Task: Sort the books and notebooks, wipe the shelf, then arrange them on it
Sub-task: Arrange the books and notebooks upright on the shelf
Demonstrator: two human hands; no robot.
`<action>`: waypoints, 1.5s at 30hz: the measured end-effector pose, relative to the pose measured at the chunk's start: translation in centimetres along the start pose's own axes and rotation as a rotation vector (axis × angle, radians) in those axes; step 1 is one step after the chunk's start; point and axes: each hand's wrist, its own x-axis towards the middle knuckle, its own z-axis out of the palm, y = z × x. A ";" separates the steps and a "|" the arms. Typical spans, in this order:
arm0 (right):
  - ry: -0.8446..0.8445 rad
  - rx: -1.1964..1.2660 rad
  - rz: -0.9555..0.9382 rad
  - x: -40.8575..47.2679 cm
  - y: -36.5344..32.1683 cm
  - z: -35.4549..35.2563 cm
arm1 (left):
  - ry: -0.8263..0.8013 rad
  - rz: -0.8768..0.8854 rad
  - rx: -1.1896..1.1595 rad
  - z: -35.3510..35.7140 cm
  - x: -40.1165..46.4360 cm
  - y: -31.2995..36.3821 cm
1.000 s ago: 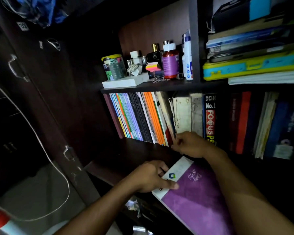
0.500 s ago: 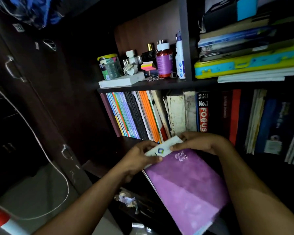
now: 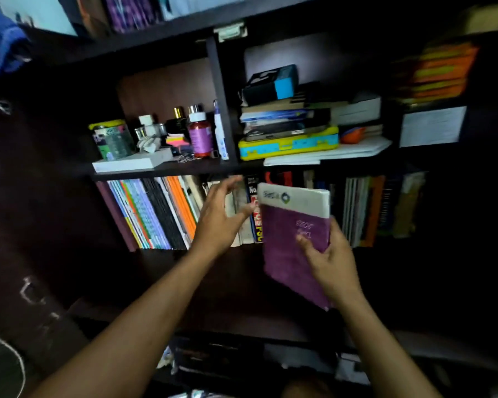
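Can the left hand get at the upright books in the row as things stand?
Probably yes. The left hand is open and empty, fingers spread right at the spines of the upright books; nothing lies between them. The right hand holds the purple notebook off to the side, clear of that path.

Bare shelf ledge (image 3: 161,271) before tightly packed upright books (image 3: 156,214).

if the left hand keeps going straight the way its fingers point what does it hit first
Most likely the pale, worn spines of the upright books on the lower shelf. The left hand, fingers spread, points up at them; blur leaves the depth unclear.
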 end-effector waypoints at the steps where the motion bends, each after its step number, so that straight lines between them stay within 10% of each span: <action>1: 0.105 -0.088 -0.008 -0.6 0.4 -0.2 | -0.019 -0.014 0.071 1.0 -0.3 0.0; 9: 0.103 -0.298 0.026 -3.8 3.3 -1.4 | -0.454 0.314 0.871 8.3 0.7 0.1; 26: -0.071 -0.471 -0.113 -2.3 4.0 -0.6 | -0.330 0.521 1.282 7.2 2.9 -6.9; 40: -0.069 -0.811 -0.234 3.9 4.4 2.7 | -0.249 0.381 1.006 10.7 2.0 -7.5; 45: -0.068 -0.947 -0.176 7.5 3.9 5.0 | -0.185 0.173 0.403 14.1 -1.6 -5.9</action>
